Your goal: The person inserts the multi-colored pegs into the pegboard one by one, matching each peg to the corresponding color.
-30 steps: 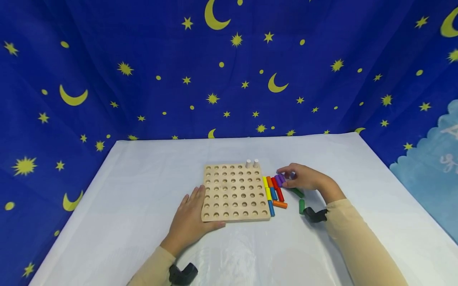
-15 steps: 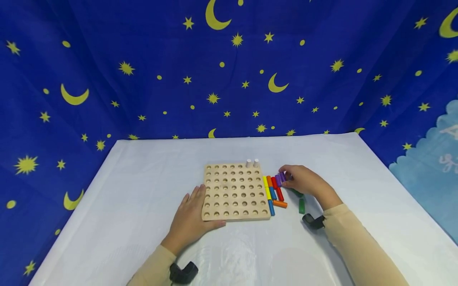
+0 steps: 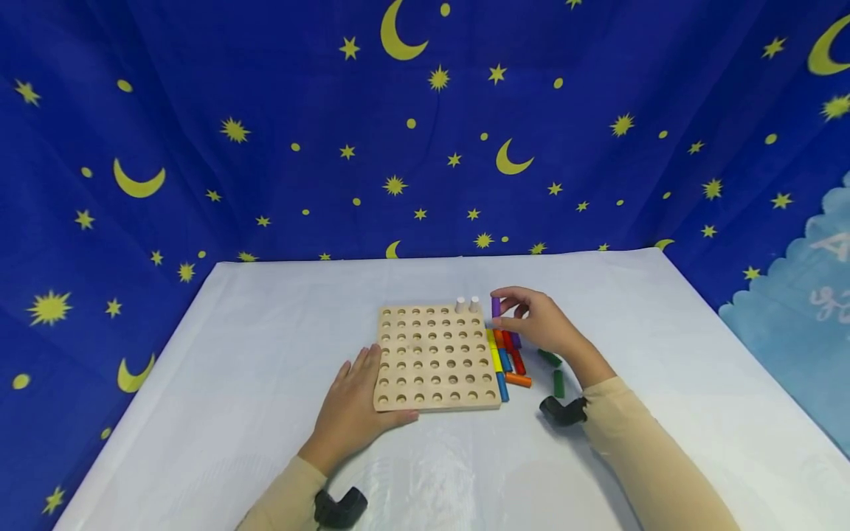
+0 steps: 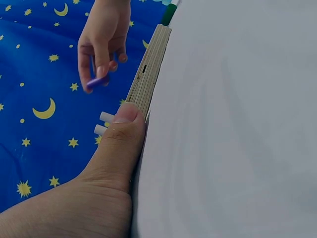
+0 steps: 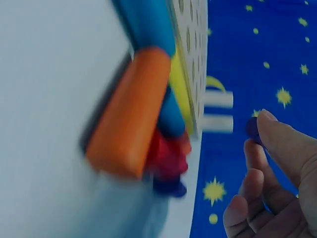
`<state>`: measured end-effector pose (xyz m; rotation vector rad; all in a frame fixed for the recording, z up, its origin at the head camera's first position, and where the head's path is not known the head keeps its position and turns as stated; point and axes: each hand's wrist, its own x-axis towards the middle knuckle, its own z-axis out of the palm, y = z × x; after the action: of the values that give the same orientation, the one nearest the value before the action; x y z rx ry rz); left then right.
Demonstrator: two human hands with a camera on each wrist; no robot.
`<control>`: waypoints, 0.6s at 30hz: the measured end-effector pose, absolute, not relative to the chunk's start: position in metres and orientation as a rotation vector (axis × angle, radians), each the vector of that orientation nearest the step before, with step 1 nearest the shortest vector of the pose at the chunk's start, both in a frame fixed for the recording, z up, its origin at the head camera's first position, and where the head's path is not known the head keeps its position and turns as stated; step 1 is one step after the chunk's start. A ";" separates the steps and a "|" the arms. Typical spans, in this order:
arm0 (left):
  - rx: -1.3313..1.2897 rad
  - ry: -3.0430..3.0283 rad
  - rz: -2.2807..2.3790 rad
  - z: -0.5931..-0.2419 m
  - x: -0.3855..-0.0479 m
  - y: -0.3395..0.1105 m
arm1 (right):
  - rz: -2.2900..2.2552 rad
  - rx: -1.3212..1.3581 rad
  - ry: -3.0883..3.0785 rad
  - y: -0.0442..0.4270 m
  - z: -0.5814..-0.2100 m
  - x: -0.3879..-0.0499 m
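Note:
My left hand rests at the near left corner of a wooden pegboard, fingers straight along its left side and thumb against the front edge. In the left wrist view that thumb presses on the board's side. My right hand pinches a purple peg between thumb and fingertips, upright and raised just right of the board's far right corner. Two white pegs stand in the far row's right-hand holes. The right wrist view shows the purple peg's round end by my thumb.
Along the board's right side lie yellow pegs, blue pegs, red pegs and an orange peg. Two green pegs lie farther right on the white tabletop. A blue star-patterned cloth hangs behind.
My right hand has picked up a purple peg from the pile and moved it left and up toward the board's far right corner. The left hand has stayed in place.

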<state>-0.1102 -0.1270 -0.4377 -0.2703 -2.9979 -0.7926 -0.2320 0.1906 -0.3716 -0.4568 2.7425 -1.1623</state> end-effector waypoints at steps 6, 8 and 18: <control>-0.268 -2.998 -0.801 -0.438 -0.111 -0.127 | -1.177 -0.512 2.717 0.167 -0.376 -0.233; -0.268 -2.999 -0.801 -0.438 -0.111 -0.127 | -1.177 -0.523 2.710 0.161 -0.378 -0.234; -0.272 -2.999 -0.791 -0.438 -0.110 -0.128 | -1.121 -0.580 2.730 0.143 -0.388 -0.238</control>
<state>-0.1104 -0.1279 -0.4382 -0.2718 -2.9986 -0.7906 -0.2384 0.1429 -0.3878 -0.5804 2.7296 -1.1209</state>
